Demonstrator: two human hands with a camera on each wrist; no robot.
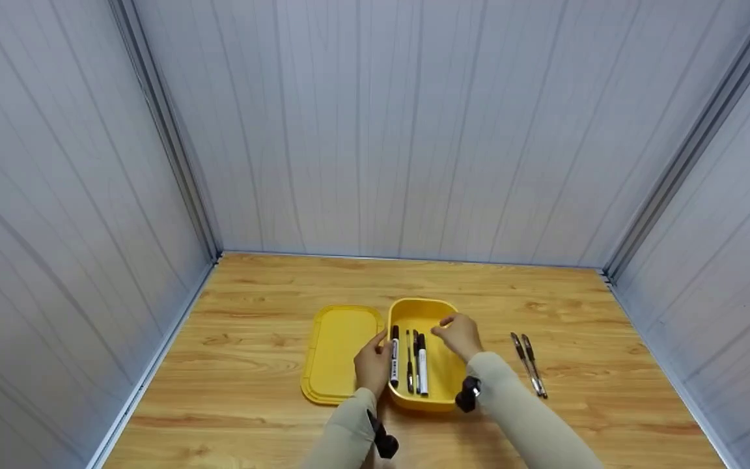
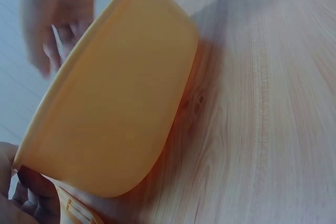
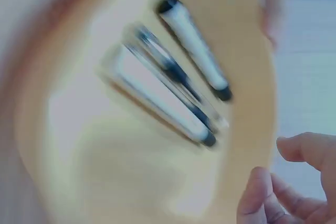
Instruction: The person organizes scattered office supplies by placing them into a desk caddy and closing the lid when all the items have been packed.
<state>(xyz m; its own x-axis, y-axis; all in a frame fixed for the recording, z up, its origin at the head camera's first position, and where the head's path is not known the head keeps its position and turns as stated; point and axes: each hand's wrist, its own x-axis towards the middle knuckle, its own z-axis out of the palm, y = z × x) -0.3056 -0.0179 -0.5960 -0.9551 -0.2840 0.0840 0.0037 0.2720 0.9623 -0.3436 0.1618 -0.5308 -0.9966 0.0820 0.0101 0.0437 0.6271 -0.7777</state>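
On the wooden table [image 1: 251, 365], a yellow lid [image 1: 342, 355] lies flat left of the middle, its long axis running from the near side toward the far edge. Just to its right, the left hand [image 1: 373, 366] grips the left rim of the yellow box [image 1: 443, 384]. The box stands upright near the middle of the table, its long axis also running near to far. Inside lie two markers and two pens, all roughly parallel with that axis. Along the box's left wall comes the labelled marker [image 1: 394, 361], black cap toward the far edge; then the first pen [image 1: 409, 376], its dark end toward the near side; the second pen [image 1: 415, 345], dark end far; and the white marker [image 1: 422, 371], black cap far. The right hand [image 1: 461, 335] is over the box's right side, thumb and forefinger apart, holding nothing. Toward the table's right edge lie two more pens [image 1: 519, 348], side by side and slanting, dark ends pointing far and leftward, clear barrels toward the near right.
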